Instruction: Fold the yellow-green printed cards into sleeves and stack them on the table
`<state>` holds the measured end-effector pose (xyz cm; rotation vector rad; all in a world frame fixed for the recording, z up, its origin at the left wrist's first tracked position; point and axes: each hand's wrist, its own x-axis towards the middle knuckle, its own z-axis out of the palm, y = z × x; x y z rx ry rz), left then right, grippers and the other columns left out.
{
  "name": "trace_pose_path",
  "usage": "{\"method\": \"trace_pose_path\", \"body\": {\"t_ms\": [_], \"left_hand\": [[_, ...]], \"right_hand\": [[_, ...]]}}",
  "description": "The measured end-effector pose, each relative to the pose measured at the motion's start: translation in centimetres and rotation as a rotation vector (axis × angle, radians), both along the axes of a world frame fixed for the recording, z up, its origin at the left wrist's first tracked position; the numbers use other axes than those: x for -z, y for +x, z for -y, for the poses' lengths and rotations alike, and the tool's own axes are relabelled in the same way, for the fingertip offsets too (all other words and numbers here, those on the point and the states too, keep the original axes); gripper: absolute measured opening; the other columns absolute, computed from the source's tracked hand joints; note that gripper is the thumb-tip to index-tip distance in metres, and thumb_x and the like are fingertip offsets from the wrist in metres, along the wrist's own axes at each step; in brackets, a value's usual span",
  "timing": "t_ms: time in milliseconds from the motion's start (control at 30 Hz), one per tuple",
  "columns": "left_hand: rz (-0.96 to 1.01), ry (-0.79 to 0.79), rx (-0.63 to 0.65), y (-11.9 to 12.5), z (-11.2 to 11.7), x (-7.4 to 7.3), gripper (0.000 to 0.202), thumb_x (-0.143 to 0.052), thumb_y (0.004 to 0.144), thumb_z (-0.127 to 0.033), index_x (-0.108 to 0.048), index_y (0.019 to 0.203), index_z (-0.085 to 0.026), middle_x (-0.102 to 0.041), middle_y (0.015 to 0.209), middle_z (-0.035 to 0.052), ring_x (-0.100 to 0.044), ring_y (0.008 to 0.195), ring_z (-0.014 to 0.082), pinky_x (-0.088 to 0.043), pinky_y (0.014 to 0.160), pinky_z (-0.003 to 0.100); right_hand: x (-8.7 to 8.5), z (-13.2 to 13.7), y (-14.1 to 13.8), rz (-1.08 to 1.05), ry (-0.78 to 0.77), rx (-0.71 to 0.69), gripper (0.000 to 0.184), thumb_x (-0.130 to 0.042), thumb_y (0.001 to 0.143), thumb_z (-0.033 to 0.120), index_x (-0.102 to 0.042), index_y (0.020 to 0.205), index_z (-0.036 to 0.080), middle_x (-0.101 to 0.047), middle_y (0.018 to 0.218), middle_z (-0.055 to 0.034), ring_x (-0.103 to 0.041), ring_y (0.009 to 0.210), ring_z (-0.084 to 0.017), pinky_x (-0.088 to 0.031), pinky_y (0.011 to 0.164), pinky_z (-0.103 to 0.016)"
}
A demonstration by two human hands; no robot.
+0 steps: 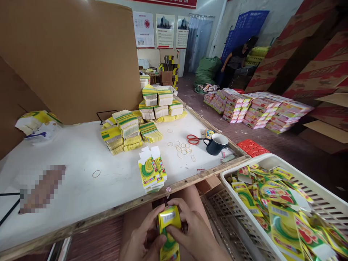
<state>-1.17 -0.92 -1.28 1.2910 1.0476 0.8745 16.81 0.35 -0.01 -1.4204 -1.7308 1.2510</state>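
Currently, I note left hand [146,232] and right hand [197,231], fingers curled, pinching the carton [169,219]; light, even pressure should avoid creasing.

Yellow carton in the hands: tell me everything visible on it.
The yellow carton looks like glossy printed card, with a barcode near its far end and green artwork below, partly covered by the thumbs. It is held lengthwise, far end toward the white table, off the table's near edge. The left hand and right hand grip it from either side. Its near end meets the frame's bottom; its underside is hidden.
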Motion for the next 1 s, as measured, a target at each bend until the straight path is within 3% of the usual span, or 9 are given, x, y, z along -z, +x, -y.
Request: {"method": "trace_pose_path", "body": {"t_ms": [233,433,500,567,667,867,1000], "left_hand": [[-0.041,-0.004,0.048,0.1,-0.1,-0.3,0.058,-0.058,0.081,-0.045,-0.048,0.133,-0.02,-0.075,0.079,0.0054,-0.069,0.068,0.0172,-0.055,0.077,0.031],[-0.017,-0.012,-0.035,0.3,-0.2,-0.7,0.055,-0.062,0.079,-0.043,-0.053,0.129,-0.02,-0.075,0.092,0.0092,-0.07,0.079,0.0212,-0.055,0.081,0.034],[0.034,-0.03,-0.063,0.1,-0.3,-0.9,0.052,-0.064,0.078,-0.039,-0.055,0.126,-0.021,-0.073,0.104,0.0111,-0.068,0.094,0.0255,-0.054,0.085,0.036],[0.096,-0.058,-0.064,-0.2,-0.5,-1.1,0.049,-0.066,0.078,-0.034,-0.056,0.124,-0.022,-0.069,0.114,0.0111,-0.063,0.106,0.0276,-0.053,0.087,0.036],[0.192,-0.099,-0.01,-0.2,-0.8,-1.0,0.047,-0.068,0.077,-0.029,-0.057,0.123,-0.023,-0.068,0.118,0.0106,-0.062,0.109,0.0275,-0.053,0.087,0.035],[0.199,-0.008,0.036,1.8,-0.8,-1.6,0.039,-0.065,0.079,-0.029,-0.062,0.118,-0.024,-0.068,0.119,0.0104,-0.067,0.098,0.0257,-0.055,0.081,0.032],[0.034,0.125,0.039,3.0,-1.3,-2.8,0.027,-0.056,0.085,-0.027,-0.069,0.107,-0.022,-0.07,0.115,0.0102,-0.065,0.105,0.0252,-0.052,0.089,0.031]], "right_hand": [[-0.4,-0.5,0.1,0.053,-0.03,-0.002,0.043,-0.054,0.071,0.013,-0.048,0.112,0.022,-0.049,0.053,0.0103,-0.047,0.048,-0.011,-0.031,0.049,-0.019],[0.7,-0.5,-0.9,0.175,0.054,0.076,0.045,-0.055,0.073,0.014,-0.049,0.116,0.025,-0.062,0.064,0.0053,-0.058,0.057,-0.015,-0.039,0.057,-0.021],[0.6,-0.4,-0.5,0.103,0.076,0.044,0.049,-0.056,0.075,0.016,-0.049,0.122,0.026,-0.064,0.069,0.0036,-0.06,0.062,-0.016,-0.043,0.059,-0.023],[0.3,-0.4,0.1,-0.046,0.084,0.017,0.044,-0.056,0.082,0.023,-0.051,0.125,0.026,-0.068,0.084,-0.0016,-0.064,0.08,-0.019,-0.048,0.07,-0.026],[0.0,-0.3,0.9,-0.309,0.038,0.069,0.029,-0.052,0.088,0.035,-0.062,0.113,0.024,-0.066,0.107,-0.0064,-0.06,0.102,-0.021,-0.049,0.084,-0.032],[0.2,0.1,0.6,-0.511,0.045,0.21,0.014,-0.063,0.083,0.032,-0.068,0.091,0.022,-0.069,0.091,-0.0038,-0.065,0.087,-0.018,-0.052,0.077,-0.028],[-0.8,0.3,2.2,-0.42,0.204,0.222,0.011,-0.063,0.082,0.03,-0.068,0.083,0.021,-0.068,0.08,-0.0041,-0.066,0.078,-0.019,-0.054,0.069,-0.028]]}}
